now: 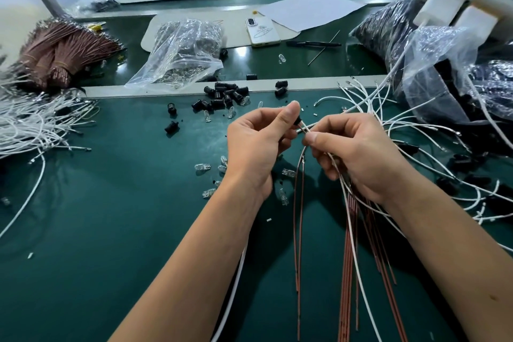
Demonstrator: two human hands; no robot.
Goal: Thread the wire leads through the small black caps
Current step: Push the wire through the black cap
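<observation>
A: Nearest first, then: item one?

B: Brown wires (348, 272), a bundle, with one white wire (358, 266), hanging toward the near edge of the green table (111, 203) from under the right hand (358, 153).

A: Hands?

B: Left hand (258, 144), thumb and forefinger pinched on a small black cap (298, 121). Right hand, fingers curled, pinching white wire leads (305, 127) whose ends meet that cap. Whether the leads are inside the cap, cannot tell.

A: Around the hands?

B: Clear glass bulbs (202, 167), several, loose on the table just left of and under the left wrist.

A: Mid-table?

B: Loose black caps (222, 96), a heap, just beyond the left hand along a pale rail (311, 85). White wires (33, 125), a pile, far left; more white wires (416, 130) fanned out on the right.

A: Far side?

B: Clear bag (183, 53) of small parts, centre left. Brown wire bundles (63, 47), left. Phone (262, 32), white case, centre. Bags of black parts (388, 33), right.
</observation>
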